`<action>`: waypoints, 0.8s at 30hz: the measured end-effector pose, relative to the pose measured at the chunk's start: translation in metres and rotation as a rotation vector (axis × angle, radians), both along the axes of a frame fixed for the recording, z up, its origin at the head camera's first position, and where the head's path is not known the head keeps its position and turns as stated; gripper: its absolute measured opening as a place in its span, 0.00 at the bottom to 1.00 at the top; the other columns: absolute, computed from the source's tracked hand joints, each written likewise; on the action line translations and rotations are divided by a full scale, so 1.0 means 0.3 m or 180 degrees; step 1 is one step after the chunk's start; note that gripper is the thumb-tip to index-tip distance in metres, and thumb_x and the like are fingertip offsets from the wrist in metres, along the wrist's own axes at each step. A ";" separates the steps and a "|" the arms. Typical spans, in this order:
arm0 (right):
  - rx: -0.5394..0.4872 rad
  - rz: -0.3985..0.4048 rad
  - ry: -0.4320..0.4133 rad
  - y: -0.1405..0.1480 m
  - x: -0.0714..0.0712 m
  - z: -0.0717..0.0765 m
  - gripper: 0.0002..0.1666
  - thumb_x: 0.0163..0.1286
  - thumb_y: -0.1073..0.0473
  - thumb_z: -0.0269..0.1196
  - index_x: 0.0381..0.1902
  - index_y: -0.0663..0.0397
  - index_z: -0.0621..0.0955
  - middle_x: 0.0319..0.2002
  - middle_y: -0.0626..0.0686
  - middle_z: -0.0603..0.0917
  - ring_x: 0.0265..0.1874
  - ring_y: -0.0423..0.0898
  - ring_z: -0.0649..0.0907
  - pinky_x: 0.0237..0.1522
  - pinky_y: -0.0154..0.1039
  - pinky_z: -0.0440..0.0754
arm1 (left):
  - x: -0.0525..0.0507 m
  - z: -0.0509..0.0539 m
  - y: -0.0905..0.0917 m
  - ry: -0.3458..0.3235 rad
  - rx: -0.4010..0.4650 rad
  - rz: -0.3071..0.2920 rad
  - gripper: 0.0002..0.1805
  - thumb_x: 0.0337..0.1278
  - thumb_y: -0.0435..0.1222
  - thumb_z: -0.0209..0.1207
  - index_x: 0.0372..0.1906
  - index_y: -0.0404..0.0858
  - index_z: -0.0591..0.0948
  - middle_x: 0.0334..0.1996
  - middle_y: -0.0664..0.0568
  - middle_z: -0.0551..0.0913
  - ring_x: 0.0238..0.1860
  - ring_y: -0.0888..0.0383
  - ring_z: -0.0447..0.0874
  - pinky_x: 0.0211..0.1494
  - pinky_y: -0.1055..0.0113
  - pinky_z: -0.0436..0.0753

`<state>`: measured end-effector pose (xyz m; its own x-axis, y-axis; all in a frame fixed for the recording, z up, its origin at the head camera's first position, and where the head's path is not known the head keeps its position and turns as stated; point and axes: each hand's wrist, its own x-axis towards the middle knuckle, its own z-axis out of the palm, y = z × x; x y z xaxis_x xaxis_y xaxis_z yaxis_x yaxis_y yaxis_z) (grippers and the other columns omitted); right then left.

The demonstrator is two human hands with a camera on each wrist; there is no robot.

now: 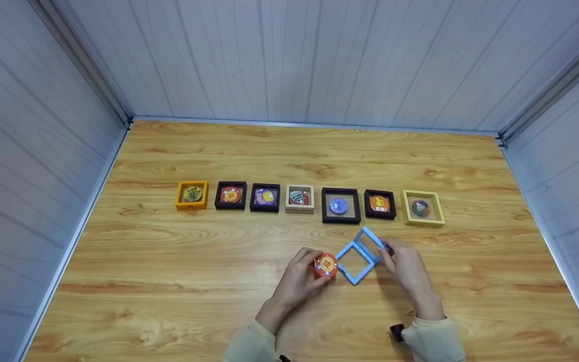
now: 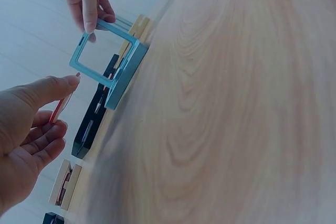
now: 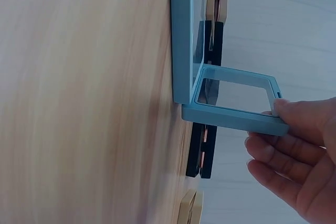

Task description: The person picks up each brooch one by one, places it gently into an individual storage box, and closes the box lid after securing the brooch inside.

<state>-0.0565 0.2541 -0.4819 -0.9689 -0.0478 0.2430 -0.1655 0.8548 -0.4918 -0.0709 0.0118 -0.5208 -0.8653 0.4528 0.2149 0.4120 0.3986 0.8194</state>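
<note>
My left hand (image 1: 292, 284) pinches a round red poker chip (image 1: 326, 265) by its edge, between thumb and fingers; it has an orange centre and pale edge spots. Just right of the chip, a light-blue hinged display frame (image 1: 365, 274) lies spread, one half on the table and the other raised. My right hand (image 1: 409, 267) grips the raised half by its outer edge, thumb on one face and fingers behind. In the right wrist view clear film spans the blue frame (image 3: 182, 40). The left wrist view shows the chip (image 2: 62, 107) edge-on, near the frame but apart from it.
Behind the hands runs a row of small display frames holding round pieces: orange (image 1: 192, 205), several black ones such as the larger one (image 1: 341, 219), beige (image 1: 299, 209) and pale yellow (image 1: 423, 221). White panel walls (image 1: 289, 60) enclose the wooden table (image 1: 169, 281) at back and sides.
</note>
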 end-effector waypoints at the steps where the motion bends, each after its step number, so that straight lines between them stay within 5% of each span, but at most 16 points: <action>1: -0.0010 0.0007 0.0006 -0.004 0.001 0.001 0.10 0.57 0.67 0.61 0.37 0.66 0.80 0.28 0.56 0.81 0.24 0.44 0.79 0.23 0.36 0.77 | -0.001 -0.001 0.002 -0.0020 -0.0009 -0.0004 0.25 0.42 0.36 0.65 0.48 0.33 0.74 0.42 0.51 0.72 0.44 0.58 0.73 0.48 0.71 0.73; 16: -0.0040 0.0097 0.0144 -0.052 -0.004 -0.004 0.10 0.54 0.67 0.63 0.36 0.66 0.80 0.31 0.57 0.81 0.26 0.45 0.79 0.27 0.40 0.77 | -0.029 -0.008 0.046 0.0163 -0.0116 -0.0005 0.24 0.41 0.37 0.66 0.46 0.31 0.74 0.40 0.51 0.73 0.42 0.60 0.73 0.48 0.69 0.73; 24: -0.0036 0.0088 0.0095 -0.071 -0.008 -0.006 0.10 0.55 0.66 0.63 0.36 0.66 0.80 0.32 0.59 0.81 0.27 0.46 0.80 0.28 0.39 0.78 | -0.042 -0.012 0.081 0.0052 -0.0203 0.0053 0.25 0.40 0.37 0.66 0.46 0.31 0.74 0.40 0.50 0.72 0.42 0.60 0.74 0.48 0.69 0.73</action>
<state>-0.0588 0.2327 -0.4836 -0.9595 -0.0714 0.2725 -0.2037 0.8441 -0.4959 -0.0834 0.0361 -0.5245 -0.8695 0.4515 0.2002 0.4180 0.4567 0.7853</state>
